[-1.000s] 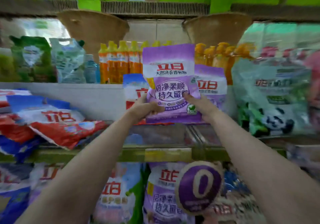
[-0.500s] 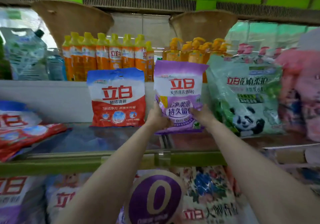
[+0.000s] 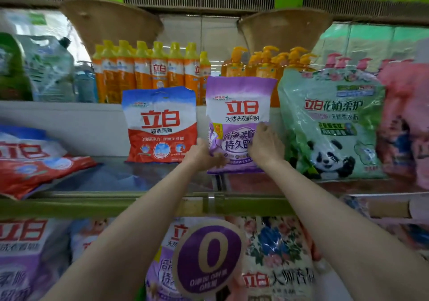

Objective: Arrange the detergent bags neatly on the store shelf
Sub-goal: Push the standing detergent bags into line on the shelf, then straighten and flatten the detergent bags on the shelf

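A purple-and-white detergent bag (image 3: 239,105) stands upright at the back of the middle shelf (image 3: 139,199). My left hand (image 3: 204,154) grips its lower left corner. My right hand (image 3: 267,147) lies against its lower right front, fingers up on the bag. To its left a red, white and blue detergent bag (image 3: 161,124) stands upright by itself. A large green panda bag (image 3: 332,124) stands on the right. More red and blue bags (image 3: 34,159) lie flat at the far left of the shelf.
Orange bottles (image 3: 151,70) and pump bottles (image 3: 267,63) line the ledge behind. A pink pack (image 3: 406,119) stands far right. The lower shelf holds more bags (image 3: 276,263) and a round purple "0" tag (image 3: 209,256) sticking out from the shelf edge.
The purple bag has gone from being held up in front of the shelf to standing at the back beside the red bag. My right hand has slid up its front.
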